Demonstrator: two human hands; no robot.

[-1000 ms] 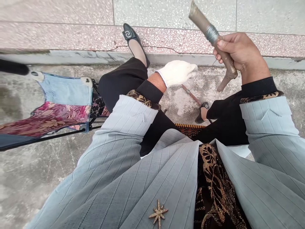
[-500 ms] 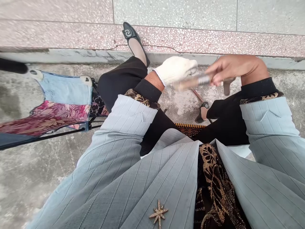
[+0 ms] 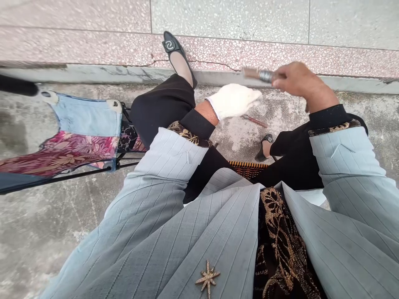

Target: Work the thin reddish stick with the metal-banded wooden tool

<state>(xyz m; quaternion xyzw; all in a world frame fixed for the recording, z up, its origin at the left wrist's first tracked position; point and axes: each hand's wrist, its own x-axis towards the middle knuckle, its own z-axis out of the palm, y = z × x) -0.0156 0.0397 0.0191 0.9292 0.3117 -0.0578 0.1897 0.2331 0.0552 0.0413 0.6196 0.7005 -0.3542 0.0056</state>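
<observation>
My right hand (image 3: 296,81) is closed round a wooden-handled tool (image 3: 258,74) with a metal band on it. The tool points left and is blurred by motion, raised above the concrete floor. My left hand (image 3: 235,101), in a white glove, sits lower and just left of it; its fingers are curled together and what they hold is hidden. Past the glove's fingertips a thin reddish-brown stick (image 3: 255,121) lies on the floor. I am seated, with black trouser legs and black flat shoes (image 3: 174,47) stretched out in front.
A folding stool (image 3: 77,133) with a patchwork fabric seat stands at my left. A raised terrazzo step (image 3: 93,45) runs across the far side. A woven edge (image 3: 247,166) shows between my knees. Rough concrete lies all around.
My right hand swung the tool down from upright to level near the glove, then lifted it a little. The gloved left hand has hardly moved.
</observation>
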